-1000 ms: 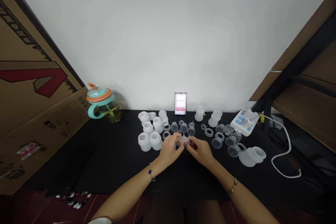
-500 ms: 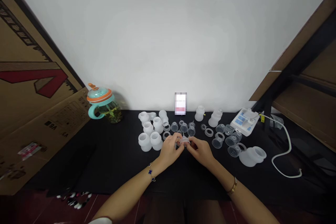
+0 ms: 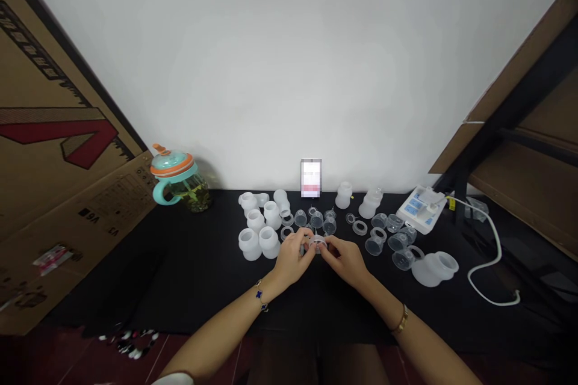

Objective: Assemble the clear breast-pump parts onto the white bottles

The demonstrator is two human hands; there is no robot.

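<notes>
My left hand (image 3: 293, 258) and my right hand (image 3: 345, 260) meet over the middle of the black table (image 3: 194, 264), fingers pinched round a small clear plastic piece (image 3: 317, 242) held between them. Just left of my left hand stand several white bottle-like parts (image 3: 259, 230). Small clear cups and rings (image 3: 316, 218) lie right behind my fingers. More clear cups (image 3: 392, 240) sit to the right of my right hand.
A teal and orange lidded jug (image 3: 178, 179) stands at the back left, beside a leaning cardboard box (image 3: 58, 156). At the back middle a phone (image 3: 310, 178) is propped up. A white device (image 3: 419, 209) with a hose (image 3: 490, 264) and a large white part (image 3: 433, 269) lie right.
Almost nothing differs; my hands stay together on the small clear piece, with only slight finger movement.
</notes>
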